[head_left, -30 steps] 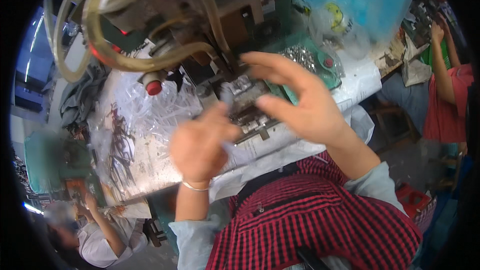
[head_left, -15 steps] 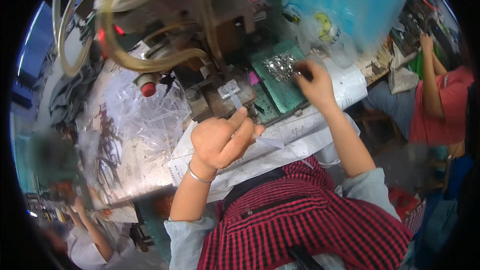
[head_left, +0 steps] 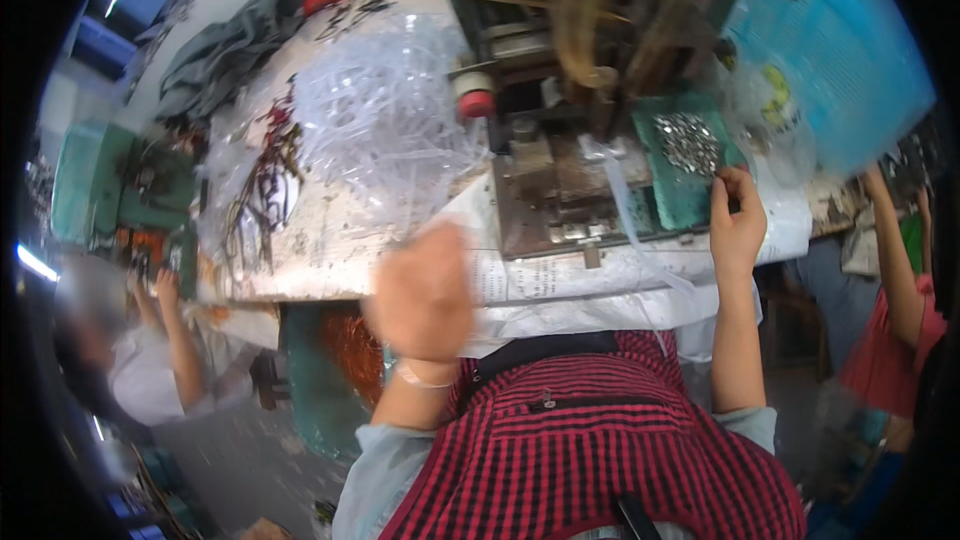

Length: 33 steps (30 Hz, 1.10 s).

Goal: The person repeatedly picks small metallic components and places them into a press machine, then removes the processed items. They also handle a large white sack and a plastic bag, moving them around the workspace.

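Note:
My left hand (head_left: 422, 290) is smeared by motion over the table's front edge, so its fingers cannot be read. A translucent plastic strip (head_left: 625, 202) lies with its upper end at the small metal block of the machine (head_left: 600, 155) and its tail trailing over the front edge; neither hand touches it. At the right, my right hand (head_left: 738, 218) holds thumb and fingertips together by the edge of a green tray (head_left: 668, 202). Whatever is in that pinch is too small to make out. Shiny small metal pieces (head_left: 688, 143) lie heaped in the tray.
Left of the machine lies a big pile of clear plastic strips (head_left: 385, 110), with dark and red strands (head_left: 265, 170) beside it. A red button (head_left: 475, 102) juts out nearby. A blue basket (head_left: 830, 60) stands behind. Co-workers sit at left (head_left: 160, 360) and right (head_left: 895, 330).
My left hand has come away from the plastic strip and swung left toward me. My right hand has drawn back from the metal pieces, fingertips together. The whole view has shifted.

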Tool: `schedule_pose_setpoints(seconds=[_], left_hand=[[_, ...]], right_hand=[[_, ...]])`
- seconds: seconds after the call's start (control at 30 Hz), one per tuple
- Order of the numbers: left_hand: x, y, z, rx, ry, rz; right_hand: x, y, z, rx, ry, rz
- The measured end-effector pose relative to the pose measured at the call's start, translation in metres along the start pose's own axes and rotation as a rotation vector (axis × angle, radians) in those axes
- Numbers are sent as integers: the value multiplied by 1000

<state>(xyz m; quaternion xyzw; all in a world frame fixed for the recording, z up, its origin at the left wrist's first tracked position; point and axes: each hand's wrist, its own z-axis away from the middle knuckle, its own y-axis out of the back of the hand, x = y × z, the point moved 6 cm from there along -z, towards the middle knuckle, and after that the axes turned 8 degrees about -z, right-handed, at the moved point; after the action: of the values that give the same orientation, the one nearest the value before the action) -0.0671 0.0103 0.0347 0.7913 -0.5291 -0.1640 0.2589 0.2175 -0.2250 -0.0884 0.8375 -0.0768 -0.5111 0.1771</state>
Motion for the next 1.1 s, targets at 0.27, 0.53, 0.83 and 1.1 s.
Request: schedule_pose_setpoints(seconds=[0.27, 0.53, 0.83, 1.1], left_hand=[[-147, -120, 43, -553, 209, -234], [-169, -117, 24, -1121, 595, 449], [-97, -98, 6, -562, 793, 1002], [-87, -94, 28, -172, 829, 865]], right_hand=[[-58, -37, -23, -68, 16, -214], [-18, 31, 19, 137, 157, 124], [-145, -9, -11, -284, 273, -347], [-139, -81, -10, -172, 38, -740]])
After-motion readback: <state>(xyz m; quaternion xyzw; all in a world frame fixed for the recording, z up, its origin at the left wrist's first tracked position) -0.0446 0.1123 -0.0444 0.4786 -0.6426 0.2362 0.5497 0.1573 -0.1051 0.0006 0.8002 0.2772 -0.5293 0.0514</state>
